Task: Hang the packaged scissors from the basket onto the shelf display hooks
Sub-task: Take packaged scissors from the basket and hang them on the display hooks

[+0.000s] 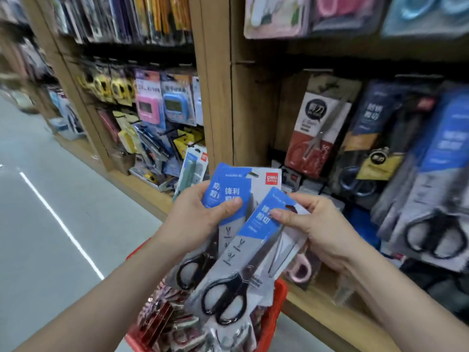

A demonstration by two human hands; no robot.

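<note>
My left hand (195, 219) grips a stack of blue-and-grey scissor packs (233, 194) by their upper part, thumb across the front. My right hand (314, 229) pinches the top of the front pack (243, 252), which holds black-handled scissors and tilts to the right; a pink-handled pair (300, 270) shows behind it. Both hands are above the red basket (275, 316). To the right, matching blue-and-grey packs (431, 194) hang on the shelf display.
The basket holds several more packets. A wooden upright (215, 97) splits the shelving; timers and small goods hang on the left, a red scissor pack (314, 128) and dark packs on the right. A wooden base ledge (317, 316) runs below. Grey aisle floor lies on the left.
</note>
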